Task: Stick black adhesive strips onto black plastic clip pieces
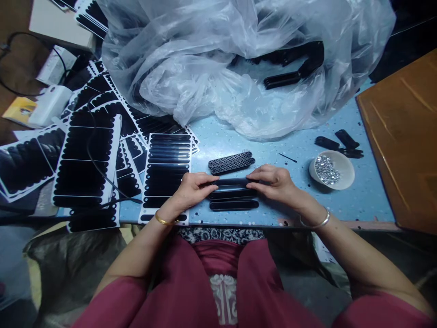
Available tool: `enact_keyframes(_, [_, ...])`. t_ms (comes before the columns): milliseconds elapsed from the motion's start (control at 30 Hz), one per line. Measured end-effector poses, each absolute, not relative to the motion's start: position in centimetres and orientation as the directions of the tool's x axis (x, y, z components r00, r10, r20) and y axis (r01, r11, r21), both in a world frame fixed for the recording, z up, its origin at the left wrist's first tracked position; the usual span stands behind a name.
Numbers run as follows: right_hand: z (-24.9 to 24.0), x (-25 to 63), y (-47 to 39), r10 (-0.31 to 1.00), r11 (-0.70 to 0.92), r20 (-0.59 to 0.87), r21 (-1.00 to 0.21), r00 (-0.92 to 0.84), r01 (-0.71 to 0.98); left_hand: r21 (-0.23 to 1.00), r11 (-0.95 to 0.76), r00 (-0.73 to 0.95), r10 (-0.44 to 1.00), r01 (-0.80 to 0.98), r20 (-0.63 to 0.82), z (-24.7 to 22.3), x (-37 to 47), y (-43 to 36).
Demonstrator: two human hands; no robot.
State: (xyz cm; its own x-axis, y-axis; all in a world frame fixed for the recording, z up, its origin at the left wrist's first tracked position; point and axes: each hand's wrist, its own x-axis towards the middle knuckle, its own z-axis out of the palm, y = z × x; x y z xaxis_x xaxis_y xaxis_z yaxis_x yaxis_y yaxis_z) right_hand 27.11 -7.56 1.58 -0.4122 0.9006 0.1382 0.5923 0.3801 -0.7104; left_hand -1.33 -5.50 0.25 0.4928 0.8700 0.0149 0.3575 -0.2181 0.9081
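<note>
Between my two hands lies a long black strip with rounded ends. My left hand pinches its left end, and my right hand pinches the right end. Just below it, two more black strips lie side by side on the blue table. Beyond the held strip sit several black pieces with a mesh pattern, close together. A sheet of black rounded stickers lies beside my left hand.
Many more sticker sheets pile up at the left, with a black cable across them. A large clear plastic bag holding black parts covers the back. At right stand a white bowl of small shiny pieces, loose black parts and a brown box.
</note>
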Motion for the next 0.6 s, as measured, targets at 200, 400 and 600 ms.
enact_keyframes(200, [0.7, 27.5, -7.5, 0.926, 0.303, 0.116, -0.794, -0.360, 0.526, 0.910, -0.208, 0.484, 0.875, 0.359, 0.009, 0.1, -1.4, -5.5])
enact_keyframes(400, [0.3, 27.5, -7.6, 0.939, 0.260, 0.104, -0.838, -0.328, 0.479, 0.907, -0.205, 0.489, 0.873, 0.368, -0.001, 0.2, -1.4, -5.5])
enact_keyframes(600, [0.2, 27.4, -7.9, 0.937, 0.280, 0.128, -0.831, -0.325, 0.481, 0.906, -0.198, 0.491, 0.871, 0.375, -0.012, 0.2, -1.4, -5.5])
